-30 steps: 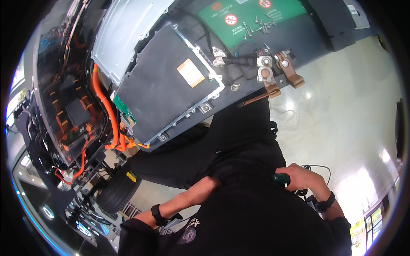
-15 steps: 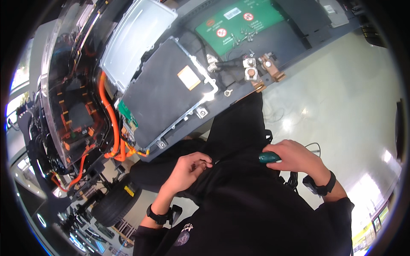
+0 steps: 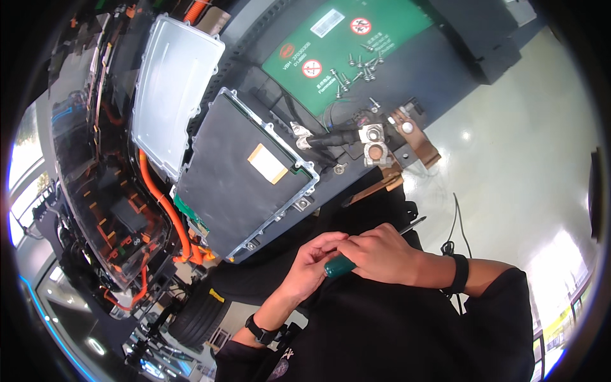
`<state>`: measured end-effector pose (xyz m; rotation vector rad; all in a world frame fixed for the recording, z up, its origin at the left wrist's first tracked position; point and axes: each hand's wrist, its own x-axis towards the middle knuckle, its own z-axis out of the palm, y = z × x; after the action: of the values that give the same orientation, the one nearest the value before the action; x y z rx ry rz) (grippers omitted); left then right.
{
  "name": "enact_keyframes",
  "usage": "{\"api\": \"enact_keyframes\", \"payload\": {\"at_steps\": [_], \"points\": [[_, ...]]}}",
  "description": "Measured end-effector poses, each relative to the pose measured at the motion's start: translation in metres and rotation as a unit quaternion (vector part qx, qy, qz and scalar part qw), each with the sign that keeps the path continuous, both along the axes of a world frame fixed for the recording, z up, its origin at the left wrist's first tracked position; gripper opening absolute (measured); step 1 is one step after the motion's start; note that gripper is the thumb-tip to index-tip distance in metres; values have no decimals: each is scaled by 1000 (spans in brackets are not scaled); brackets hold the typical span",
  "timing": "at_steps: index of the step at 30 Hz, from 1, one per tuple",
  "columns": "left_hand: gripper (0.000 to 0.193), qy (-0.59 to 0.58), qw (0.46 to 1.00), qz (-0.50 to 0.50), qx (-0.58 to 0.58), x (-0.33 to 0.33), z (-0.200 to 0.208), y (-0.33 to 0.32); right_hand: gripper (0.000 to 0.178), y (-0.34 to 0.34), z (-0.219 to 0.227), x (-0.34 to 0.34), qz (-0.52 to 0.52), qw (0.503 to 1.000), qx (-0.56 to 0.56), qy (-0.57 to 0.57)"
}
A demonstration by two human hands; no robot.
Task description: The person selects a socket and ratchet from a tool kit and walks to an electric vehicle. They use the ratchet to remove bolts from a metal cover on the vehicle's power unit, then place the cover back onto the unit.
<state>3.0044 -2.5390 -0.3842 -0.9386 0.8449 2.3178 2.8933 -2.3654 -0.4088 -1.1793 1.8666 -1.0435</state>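
Note:
A screwdriver with a dark green handle [image 3: 340,265] lies in my right hand [image 3: 384,256], its fingers wrapped round it. The shaft sticks out past the knuckles toward the upper right. My left hand [image 3: 310,264] meets the right one in front of my body, close beside the handle. Its fingers are bent together, and whatever they pinch is hidden. Just beyond both hands is a dark flat unit [image 3: 235,172] with a bolted metal rim and a pale label.
Several loose bolts [image 3: 360,71] lie on a green panel [image 3: 286,76]. A translucent cover [image 3: 172,89] leans at the left, near an orange cable [image 3: 159,197]. Copper-coloured terminals [image 3: 415,135] jut out at the near edge. A tyre [image 3: 194,318] sits lower left.
My hands have come together; the right one has brought the screwdriver left to the left hand, and its shaft now shows. The view has shifted, so the bolts and unit appear larger.

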Motion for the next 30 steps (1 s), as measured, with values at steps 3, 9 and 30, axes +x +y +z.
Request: {"api": "enact_keyframes", "payload": {"at_steps": [3, 9, 30], "points": [[40, -32, 999, -27, -31, -8, 0, 0, 32, 1, -4, -11, 31, 999, -13, -15], [28, 235, 722, -310, -571, -75, 37, -34, 23, 9, -11, -37, 31, 997, -31, -63], [25, 308, 465, -377, -740, -125, 42, -90, 17, 20, 36, -60, -55, 979, -13, -198]]}}
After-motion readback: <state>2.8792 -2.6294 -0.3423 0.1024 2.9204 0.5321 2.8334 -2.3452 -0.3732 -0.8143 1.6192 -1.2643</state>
